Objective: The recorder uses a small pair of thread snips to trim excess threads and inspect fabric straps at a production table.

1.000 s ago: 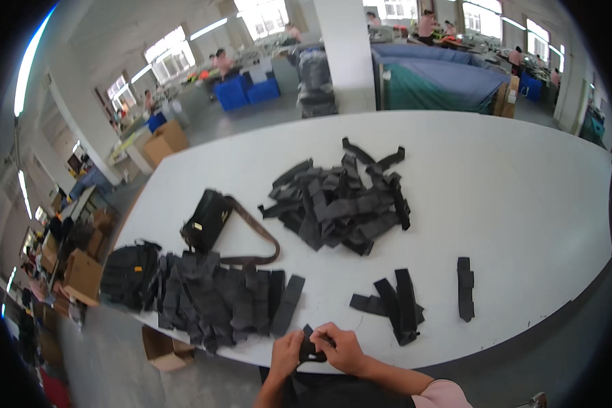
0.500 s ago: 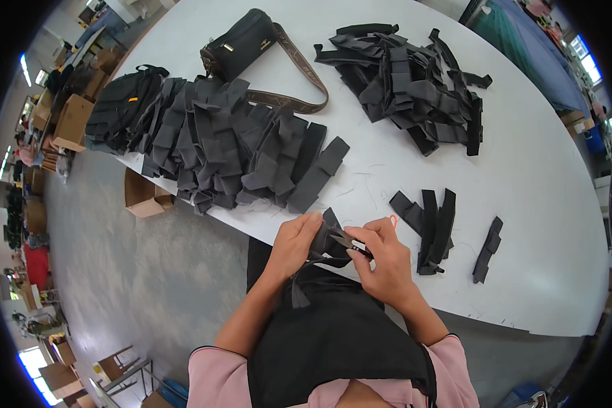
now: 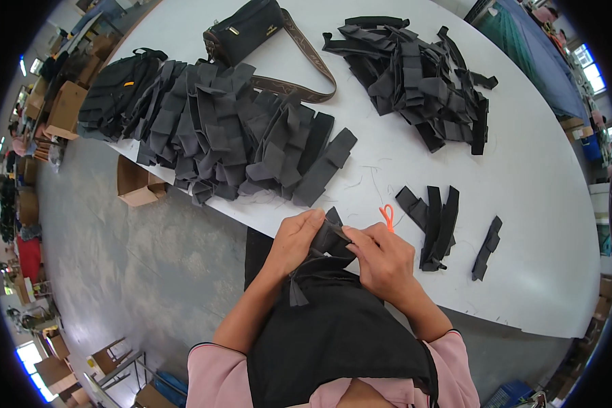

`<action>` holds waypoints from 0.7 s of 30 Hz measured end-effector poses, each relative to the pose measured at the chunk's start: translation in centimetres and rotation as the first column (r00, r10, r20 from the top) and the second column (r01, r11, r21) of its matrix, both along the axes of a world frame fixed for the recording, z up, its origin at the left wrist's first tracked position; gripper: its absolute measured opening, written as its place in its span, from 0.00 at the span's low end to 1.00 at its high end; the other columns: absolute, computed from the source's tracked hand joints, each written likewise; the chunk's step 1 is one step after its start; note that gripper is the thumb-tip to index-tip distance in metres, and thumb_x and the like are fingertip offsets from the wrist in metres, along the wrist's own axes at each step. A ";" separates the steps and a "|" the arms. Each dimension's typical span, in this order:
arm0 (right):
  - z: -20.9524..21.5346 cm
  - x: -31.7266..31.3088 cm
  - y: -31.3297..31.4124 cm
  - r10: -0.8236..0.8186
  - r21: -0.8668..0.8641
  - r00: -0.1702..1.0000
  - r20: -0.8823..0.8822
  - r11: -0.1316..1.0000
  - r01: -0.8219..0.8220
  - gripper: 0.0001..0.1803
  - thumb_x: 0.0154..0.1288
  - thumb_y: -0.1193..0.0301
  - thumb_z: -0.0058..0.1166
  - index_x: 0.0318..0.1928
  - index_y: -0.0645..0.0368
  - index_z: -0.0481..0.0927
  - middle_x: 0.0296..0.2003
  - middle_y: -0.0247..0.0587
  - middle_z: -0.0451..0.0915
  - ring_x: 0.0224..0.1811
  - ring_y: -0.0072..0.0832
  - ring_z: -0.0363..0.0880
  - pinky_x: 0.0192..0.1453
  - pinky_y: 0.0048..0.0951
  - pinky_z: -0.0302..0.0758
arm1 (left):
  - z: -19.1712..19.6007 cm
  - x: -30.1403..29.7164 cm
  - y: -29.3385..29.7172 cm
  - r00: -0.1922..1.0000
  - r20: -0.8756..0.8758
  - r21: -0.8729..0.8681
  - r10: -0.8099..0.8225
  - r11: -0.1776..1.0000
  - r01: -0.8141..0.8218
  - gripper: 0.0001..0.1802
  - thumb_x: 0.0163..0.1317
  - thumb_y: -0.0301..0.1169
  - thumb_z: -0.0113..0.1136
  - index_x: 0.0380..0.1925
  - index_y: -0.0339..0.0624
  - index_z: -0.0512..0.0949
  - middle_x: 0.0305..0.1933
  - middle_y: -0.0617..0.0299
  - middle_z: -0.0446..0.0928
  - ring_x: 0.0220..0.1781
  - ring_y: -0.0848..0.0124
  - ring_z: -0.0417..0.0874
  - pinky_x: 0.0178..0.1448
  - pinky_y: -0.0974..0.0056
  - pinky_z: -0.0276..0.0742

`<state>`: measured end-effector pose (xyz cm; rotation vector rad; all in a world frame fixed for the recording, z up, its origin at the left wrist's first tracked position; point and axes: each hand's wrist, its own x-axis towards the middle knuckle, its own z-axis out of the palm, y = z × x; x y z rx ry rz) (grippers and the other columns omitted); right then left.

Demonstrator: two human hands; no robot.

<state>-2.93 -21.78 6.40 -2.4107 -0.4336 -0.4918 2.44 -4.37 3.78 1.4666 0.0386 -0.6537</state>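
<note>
My left hand (image 3: 296, 238) grips a dark grey fabric strip (image 3: 330, 243) at the table's near edge, and the strip's tail hangs over my black apron. The fingers of my right hand (image 3: 386, 262) are closed, with thumb and forefinger pinched at the strip's right side. An orange loop (image 3: 387, 216) sticks up behind that hand. Thread snips, seen in it a moment earlier, are now mostly hidden by the fingers. To the right lie a few loose strips (image 3: 438, 228) and a single short strip (image 3: 487, 250).
A large heap of grey strips (image 3: 228, 136) covers the table's left part, beside a black backpack (image 3: 121, 88). Behind it lies a black bag (image 3: 248, 30) with a patterned strap. Another strip pile (image 3: 415, 85) is at the far side. A cardboard box (image 3: 139, 183) is below the edge.
The snips' blades and black handle, visible against the strip before, are now covered by my right fingers, which pinch at the strip. More of the orange loop shows. The view has shifted slightly.
</note>
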 end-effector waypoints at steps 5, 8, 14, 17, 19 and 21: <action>-0.1 -0.3 0.4 -0.037 0.272 0.995 -0.088 0.961 0.060 0.17 0.47 0.79 0.60 0.42 0.58 0.80 0.26 0.35 0.71 0.20 0.28 0.72 0.22 0.28 0.66 | -0.1 -0.2 0.3 0.996 -0.088 -0.059 0.019 0.998 -0.025 0.22 0.70 0.44 0.46 0.27 0.35 0.74 0.25 0.73 0.70 0.28 0.84 0.65 0.33 0.75 0.63; 0.2 0.1 -0.1 0.035 0.174 0.988 -0.148 0.985 -0.009 0.17 0.46 0.80 0.61 0.40 0.58 0.80 0.26 0.34 0.71 0.20 0.29 0.72 0.22 0.27 0.66 | -0.5 0.0 0.8 0.994 -0.109 -0.050 -0.017 0.999 0.012 0.22 0.70 0.44 0.47 0.30 0.34 0.76 0.27 0.72 0.72 0.29 0.83 0.67 0.34 0.75 0.64; 1.5 1.4 -1.5 0.245 0.008 0.966 -0.080 0.970 -0.245 0.16 0.44 0.78 0.59 0.39 0.58 0.80 0.28 0.33 0.72 0.22 0.27 0.72 0.27 0.27 0.66 | -0.2 0.1 1.0 0.986 -0.119 -0.012 -0.119 0.993 0.118 0.22 0.70 0.44 0.47 0.31 0.34 0.76 0.27 0.71 0.73 0.29 0.84 0.67 0.34 0.75 0.65; 1.4 2.0 -1.7 0.354 -0.110 0.934 -0.035 0.928 -0.356 0.16 0.43 0.77 0.56 0.39 0.57 0.79 0.28 0.31 0.72 0.25 0.25 0.72 0.31 0.26 0.66 | -0.3 -0.1 1.3 0.979 -0.138 -0.090 -0.152 0.986 0.141 0.20 0.70 0.44 0.48 0.30 0.36 0.76 0.27 0.73 0.73 0.29 0.86 0.69 0.34 0.77 0.66; 2.1 2.1 -1.8 0.411 -0.170 0.910 -0.045 0.895 -0.412 0.15 0.44 0.77 0.54 0.37 0.57 0.79 0.28 0.31 0.71 0.28 0.24 0.72 0.32 0.25 0.66 | -0.5 -0.2 1.3 0.979 -0.143 -0.090 -0.146 0.987 0.134 0.21 0.70 0.43 0.47 0.30 0.37 0.76 0.27 0.72 0.73 0.29 0.86 0.68 0.35 0.77 0.67; 2.5 2.0 -1.8 0.433 -0.182 0.899 -0.063 0.881 -0.437 0.14 0.44 0.77 0.54 0.36 0.57 0.79 0.29 0.31 0.71 0.28 0.25 0.72 0.32 0.25 0.67 | -0.6 -0.2 1.3 0.974 -0.145 -0.093 -0.174 0.982 0.162 0.21 0.71 0.43 0.46 0.29 0.37 0.76 0.27 0.72 0.73 0.29 0.86 0.68 0.35 0.77 0.67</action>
